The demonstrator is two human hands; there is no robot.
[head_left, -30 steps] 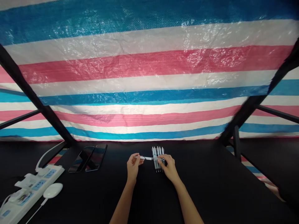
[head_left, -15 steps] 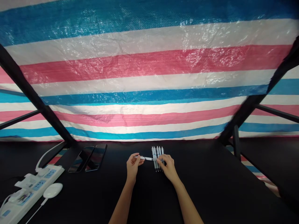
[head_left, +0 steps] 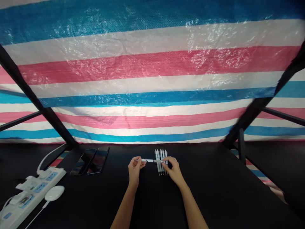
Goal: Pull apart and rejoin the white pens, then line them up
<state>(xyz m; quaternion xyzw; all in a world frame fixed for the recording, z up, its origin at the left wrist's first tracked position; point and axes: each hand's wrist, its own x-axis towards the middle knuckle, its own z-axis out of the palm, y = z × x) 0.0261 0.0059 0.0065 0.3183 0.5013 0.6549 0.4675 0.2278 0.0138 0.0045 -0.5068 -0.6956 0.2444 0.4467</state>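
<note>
Head view is showing a person's two hands at work over a black desk (head_left: 214, 187). The left hand (head_left: 134, 169) is gripping one end of a white pen (head_left: 149, 160) between thumb and fingers, while the right hand (head_left: 174, 171) is pinching its other end with thumb and forefinger, probably because holding both ends is steadying it. That pen is crossing above a row of pens (head_left: 161, 155), which are lying side by side towards the far edge, dark tips pointing nearer, seemingly for easy reach. Two phones (head_left: 98, 161) are resting near the far left corner, and a power strip (head_left: 33, 194) is running along the left side, presumably out of the hands' way.
</note>
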